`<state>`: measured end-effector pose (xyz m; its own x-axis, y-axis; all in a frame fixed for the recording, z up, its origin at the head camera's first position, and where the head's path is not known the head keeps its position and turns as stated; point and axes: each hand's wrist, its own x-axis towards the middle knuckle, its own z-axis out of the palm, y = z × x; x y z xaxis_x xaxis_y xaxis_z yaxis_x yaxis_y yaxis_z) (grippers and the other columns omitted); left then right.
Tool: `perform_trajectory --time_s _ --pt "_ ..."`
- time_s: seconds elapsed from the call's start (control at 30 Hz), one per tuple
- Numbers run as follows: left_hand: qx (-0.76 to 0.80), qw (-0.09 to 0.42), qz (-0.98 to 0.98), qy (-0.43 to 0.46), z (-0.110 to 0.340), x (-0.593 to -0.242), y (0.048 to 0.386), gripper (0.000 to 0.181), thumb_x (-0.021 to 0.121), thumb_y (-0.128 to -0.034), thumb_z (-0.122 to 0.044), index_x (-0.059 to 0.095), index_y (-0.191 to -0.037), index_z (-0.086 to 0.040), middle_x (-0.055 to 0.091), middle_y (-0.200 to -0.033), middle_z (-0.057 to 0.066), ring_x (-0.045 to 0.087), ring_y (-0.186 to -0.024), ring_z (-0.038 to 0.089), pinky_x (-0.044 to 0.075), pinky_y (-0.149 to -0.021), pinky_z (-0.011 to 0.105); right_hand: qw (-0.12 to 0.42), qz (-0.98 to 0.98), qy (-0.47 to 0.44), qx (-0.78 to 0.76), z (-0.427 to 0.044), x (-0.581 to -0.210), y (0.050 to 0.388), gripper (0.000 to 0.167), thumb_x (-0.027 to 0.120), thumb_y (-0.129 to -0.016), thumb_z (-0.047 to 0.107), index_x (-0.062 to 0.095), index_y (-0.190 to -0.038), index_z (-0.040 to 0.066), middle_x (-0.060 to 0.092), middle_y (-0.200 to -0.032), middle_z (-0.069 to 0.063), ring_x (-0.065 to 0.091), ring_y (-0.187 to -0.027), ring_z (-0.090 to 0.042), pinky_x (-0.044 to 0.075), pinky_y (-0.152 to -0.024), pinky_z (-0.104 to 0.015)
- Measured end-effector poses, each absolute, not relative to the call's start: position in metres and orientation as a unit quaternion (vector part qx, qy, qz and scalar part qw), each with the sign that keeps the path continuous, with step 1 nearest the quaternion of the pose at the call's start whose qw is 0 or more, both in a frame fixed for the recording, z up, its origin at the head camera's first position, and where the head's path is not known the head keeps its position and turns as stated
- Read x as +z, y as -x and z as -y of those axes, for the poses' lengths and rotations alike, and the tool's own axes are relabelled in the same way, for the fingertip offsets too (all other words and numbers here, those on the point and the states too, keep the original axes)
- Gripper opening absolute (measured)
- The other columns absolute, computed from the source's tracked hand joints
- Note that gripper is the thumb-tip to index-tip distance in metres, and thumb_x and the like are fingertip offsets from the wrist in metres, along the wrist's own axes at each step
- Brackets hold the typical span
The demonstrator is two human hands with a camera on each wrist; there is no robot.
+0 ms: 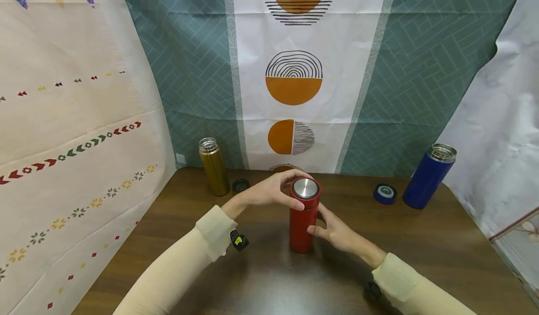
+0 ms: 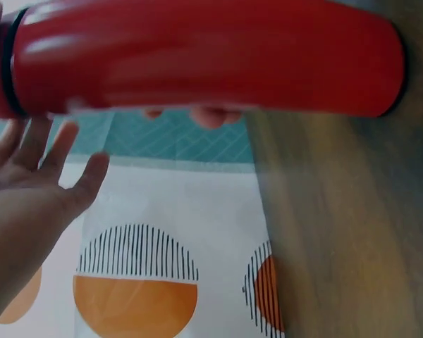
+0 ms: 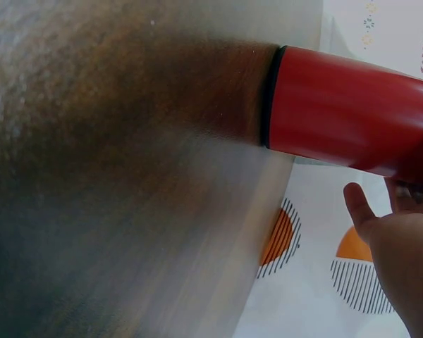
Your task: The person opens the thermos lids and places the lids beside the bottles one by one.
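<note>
A red vacuum flask (image 1: 301, 233) stands upright on the wooden table, its red lid with a silver top (image 1: 305, 188) in place. My left hand (image 1: 271, 191) grips the lid from the left, thumb in front and fingers round the back. Lower down, my right hand (image 1: 337, 230) holds the body from the right, with its thumb at the front; the flask hides part of its fingers. The left wrist view has the red body (image 2: 211, 56) across its top. In the right wrist view the flask's dark-edged base (image 3: 273, 98) meets the table.
At the back left stands a lidless gold flask (image 1: 215, 170), with a black lid (image 1: 241, 186) beside it. A lidless blue flask (image 1: 428, 177) and a blue lid (image 1: 385, 194) are at the back right. Patterned cloths (image 1: 193, 71) hang behind and beside the table (image 1: 261, 277).
</note>
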<state>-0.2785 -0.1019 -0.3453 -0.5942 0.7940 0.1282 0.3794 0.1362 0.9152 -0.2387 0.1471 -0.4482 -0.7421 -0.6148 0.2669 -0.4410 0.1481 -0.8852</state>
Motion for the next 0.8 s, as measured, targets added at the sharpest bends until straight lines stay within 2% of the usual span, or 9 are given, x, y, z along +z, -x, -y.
perform_trajectory --time_s 0.1,0.23,0.37,0.57,0.8 --pt "0.532 0.183 -0.726 -0.396 0.100 -0.351 0.275 0.073 0.082 -0.0876 -0.039 0.048 -0.147 -0.014 0.060 -0.138 0.004 0.055 -0.131 0.019 0.042 -0.115 0.045 0.077 -0.753 0.352 -0.550 -0.147 -0.449 0.239 0.078 0.069 -0.100 0.024 0.026 -0.160 0.001 0.036 -0.161 -0.024 0.029 -0.149 -0.051 0.026 -0.113 -0.077" --pt "0.535 0.188 -0.719 -0.402 0.101 -0.353 0.275 0.082 0.082 -0.0866 -0.044 0.043 -0.154 -0.019 0.054 -0.146 0.001 0.051 -0.136 0.017 0.040 -0.116 0.046 0.074 -0.753 0.353 -0.550 -0.147 -0.449 0.239 0.078 0.070 -0.099 0.023 0.027 -0.160 0.000 0.036 -0.161 -0.024 0.028 -0.149 -0.051 0.025 -0.113 -0.077" --pt "0.525 0.223 -0.706 -0.420 0.105 -0.347 0.278 0.087 0.082 -0.0881 -0.038 0.037 -0.160 -0.022 0.046 -0.155 -0.001 0.048 -0.141 0.017 0.040 -0.117 0.044 0.074 -0.756 0.349 -0.549 -0.146 -0.448 0.239 0.078 0.070 -0.099 0.022 0.026 -0.160 0.000 0.035 -0.162 -0.024 0.028 -0.150 -0.051 0.025 -0.114 -0.077" --pt "0.514 0.253 -0.702 -0.423 0.107 -0.340 0.281 0.081 0.079 -0.0905 -0.023 0.038 -0.160 -0.022 0.045 -0.158 -0.002 0.047 -0.142 0.018 0.042 -0.116 0.043 0.071 -0.758 0.347 -0.548 -0.147 -0.450 0.238 0.076 0.069 -0.100 0.021 0.028 -0.160 0.000 0.038 -0.160 -0.024 0.031 -0.148 -0.051 0.027 -0.113 -0.076" --pt "0.503 0.259 -0.698 -0.439 0.108 -0.336 0.286 0.080 0.078 -0.0917 -0.025 0.039 -0.161 -0.017 0.046 -0.159 -0.003 0.046 -0.143 0.018 0.039 -0.118 0.042 0.071 -0.752 0.353 -0.552 -0.146 -0.449 0.238 0.075 0.070 -0.099 0.021 0.029 -0.159 -0.001 0.040 -0.158 -0.024 0.031 -0.148 -0.051 0.026 -0.113 -0.076"
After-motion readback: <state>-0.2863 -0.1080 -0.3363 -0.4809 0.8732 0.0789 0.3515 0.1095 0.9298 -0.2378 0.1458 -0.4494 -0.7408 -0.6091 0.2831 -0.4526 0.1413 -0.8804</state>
